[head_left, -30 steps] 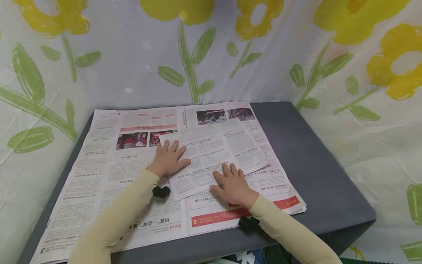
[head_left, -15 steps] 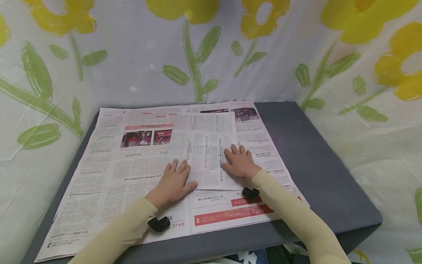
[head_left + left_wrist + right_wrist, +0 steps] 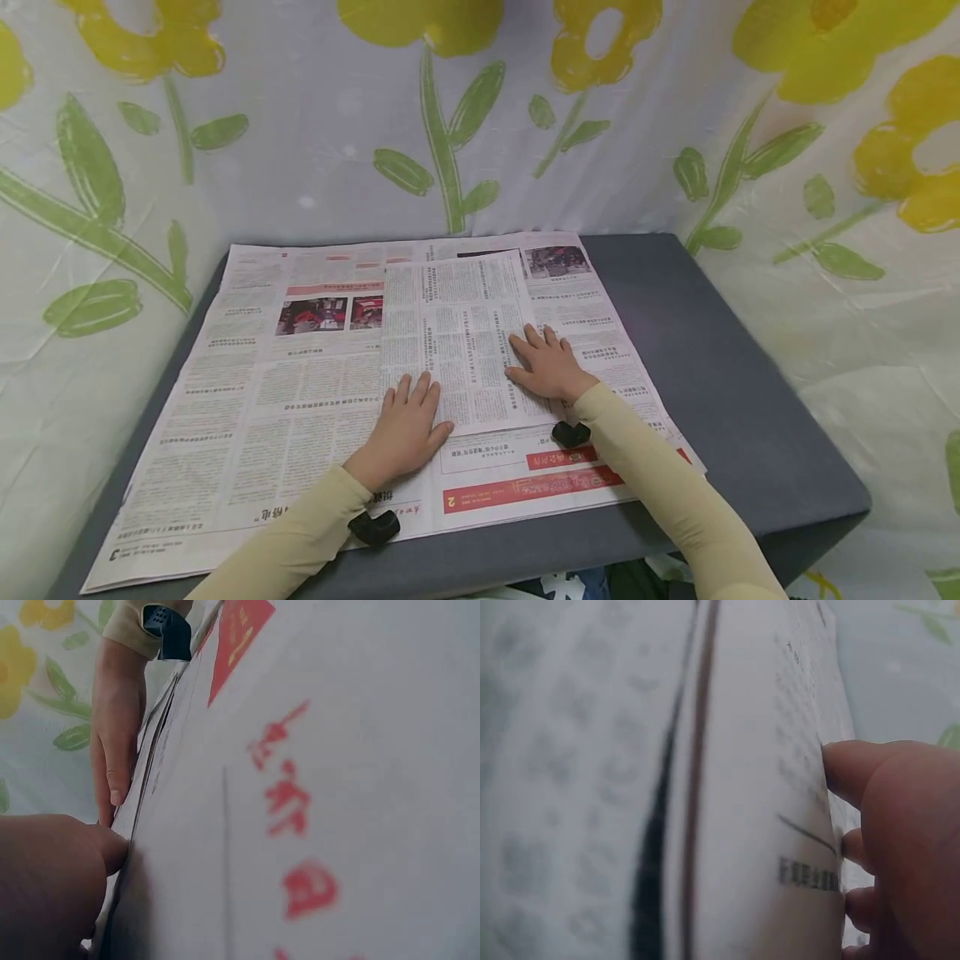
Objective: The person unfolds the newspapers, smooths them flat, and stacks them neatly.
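A smaller folded newspaper sheet [image 3: 457,333] lies over a large spread newspaper [image 3: 225,433], its printed columns turned sideways to the wearer. My left hand [image 3: 405,429] rests flat with fingers spread at the sheet's lower left corner. On the sheet's right edge my right hand [image 3: 549,367] presses down, fingers extended. In the left wrist view the left thumb [image 3: 52,874] touches the paper and the right hand [image 3: 120,727] appears beyond it. The right wrist view shows layered paper edges [image 3: 697,787] close up, with the right thumb [image 3: 847,769] against the sheet.
The newspapers lie on a dark grey table [image 3: 720,400], whose right side extends past them. A hanging cloth [image 3: 315,150] with yellow flowers surrounds its back and sides. Black wrist devices [image 3: 375,527] sit at both cuffs.
The folded sheet has turned from a slant to nearly upright and shifted left. My right hand moved up along its right edge; my left hand moved down to the lower left corner.
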Demonstrator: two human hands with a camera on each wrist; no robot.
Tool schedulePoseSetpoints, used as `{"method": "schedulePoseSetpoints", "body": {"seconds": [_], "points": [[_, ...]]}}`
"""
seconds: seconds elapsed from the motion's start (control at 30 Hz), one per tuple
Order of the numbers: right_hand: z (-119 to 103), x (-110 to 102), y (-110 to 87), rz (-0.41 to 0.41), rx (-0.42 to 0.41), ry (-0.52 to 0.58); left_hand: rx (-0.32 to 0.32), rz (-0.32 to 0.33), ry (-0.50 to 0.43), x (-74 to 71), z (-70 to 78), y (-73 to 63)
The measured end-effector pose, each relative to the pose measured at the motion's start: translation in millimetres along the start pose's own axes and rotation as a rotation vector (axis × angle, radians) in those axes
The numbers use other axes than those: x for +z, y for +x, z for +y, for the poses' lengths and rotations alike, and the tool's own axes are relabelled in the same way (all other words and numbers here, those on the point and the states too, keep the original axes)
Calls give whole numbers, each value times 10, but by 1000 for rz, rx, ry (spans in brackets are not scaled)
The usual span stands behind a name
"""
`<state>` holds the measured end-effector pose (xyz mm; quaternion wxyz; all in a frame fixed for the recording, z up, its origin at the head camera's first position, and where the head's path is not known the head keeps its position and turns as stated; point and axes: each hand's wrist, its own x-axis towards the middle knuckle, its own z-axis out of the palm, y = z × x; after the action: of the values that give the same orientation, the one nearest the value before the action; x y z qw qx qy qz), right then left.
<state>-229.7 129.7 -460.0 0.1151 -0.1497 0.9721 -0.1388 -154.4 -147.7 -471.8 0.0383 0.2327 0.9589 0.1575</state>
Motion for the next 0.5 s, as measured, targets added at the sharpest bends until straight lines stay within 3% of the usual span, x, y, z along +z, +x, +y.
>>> {"method": "schedulePoseSetpoints", "body": {"seconds": [0.17, 0.27, 0.5], "points": [[26, -11, -132, 56, -32, 75, -52, 75, -37, -25, 107, 101], [61, -8, -286, 107, -57, 100, -78, 90, -80, -56, 297, 247], [255, 56, -703, 189, -17, 99, -25, -64, -27, 64, 867, 611]]}}
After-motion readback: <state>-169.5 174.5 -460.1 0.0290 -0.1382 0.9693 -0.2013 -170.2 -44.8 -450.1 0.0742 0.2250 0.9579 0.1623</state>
